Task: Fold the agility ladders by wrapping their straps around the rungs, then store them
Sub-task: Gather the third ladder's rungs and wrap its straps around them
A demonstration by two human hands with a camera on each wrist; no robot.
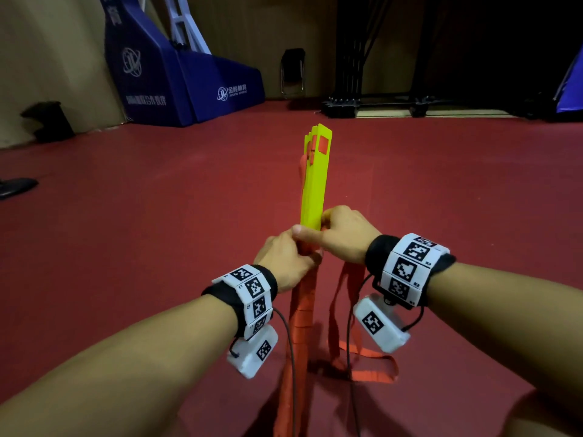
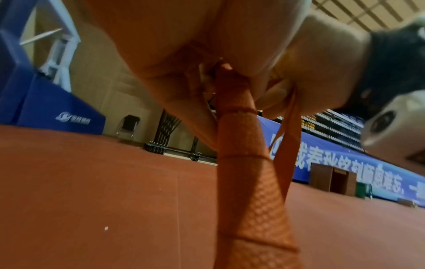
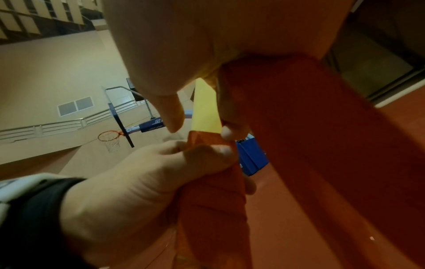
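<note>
1. Head view. The yellow rungs (image 1: pixel 313 181) are gathered into one upright stack held above the red floor (image 1: pixel 157 247). The left hand (image 1: pixel 285 263) is clenched round the lower part of the stack, where the orange strap (image 1: pixel 303 307) is already wound in several turns. The right hand (image 1: pixel 342 234) grips the stack just above it, fingers curled. A loose length of strap (image 1: pixel 362 364) trails down and lies in loops on the floor. Judged from this, the wrapping is partly done; the upper rungs are bare, and storing has not begun.

2. Left wrist view. Under the left hand (image 2: pixel 184 63), the wound strap (image 2: pixel 248 182) runs downward in overlapping bands. A single free strand (image 2: pixel 287 145) hangs beside it, slack.

3. Right wrist view. The right hand's fingers (image 3: pixel 170 112) close on the yellow rungs (image 3: pixel 207 109) and a broad run of strap (image 3: pixel 310 145). Below, the left hand (image 3: pixel 149 182) grasps the wrapped part (image 3: pixel 211 209). A basketball hoop (image 3: pixel 109 138) stands behind.
</note>
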